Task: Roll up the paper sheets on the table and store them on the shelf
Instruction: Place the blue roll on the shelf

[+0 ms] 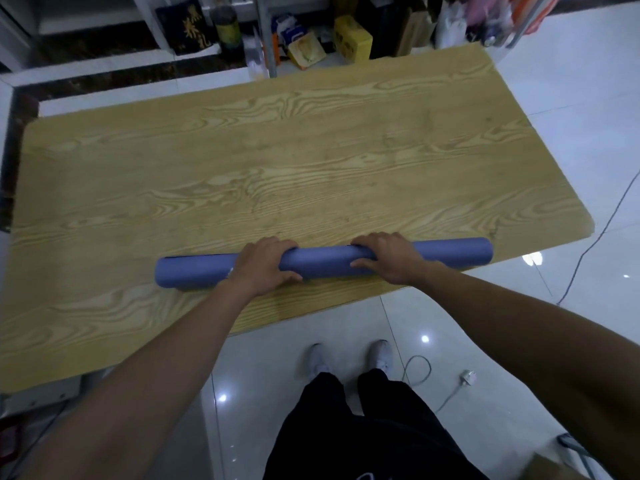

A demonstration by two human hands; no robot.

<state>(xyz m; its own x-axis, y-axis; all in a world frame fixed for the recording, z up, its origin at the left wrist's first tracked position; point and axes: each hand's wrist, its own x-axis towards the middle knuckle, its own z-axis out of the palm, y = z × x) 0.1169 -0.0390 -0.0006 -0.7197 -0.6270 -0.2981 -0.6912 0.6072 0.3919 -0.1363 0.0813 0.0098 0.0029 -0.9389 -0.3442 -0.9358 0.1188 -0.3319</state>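
Gripping a blue paper roll [325, 260] with both hands, near the front edge of the wooden table [242, 161]. Wrapping the left hand [265, 263] round the tube just left of its middle, fingers curling over the far side and thumb hooking along the near side. Clasping it with the right hand [384, 259] just right of the middle in the same way (knuckles up, thumb lying along the near face). Keeping the roll crosswise and low over the tabletop, touching it or just above, both ends sticking out past the hands. Standing in white shoes [381, 355] on glossy floor tiles, near a white plug [467, 377] and its cord. Facing a cluttered shelf [104, 27] beyond the far edge, carrying a yellow box [351, 38] and a dark jar [228, 27].
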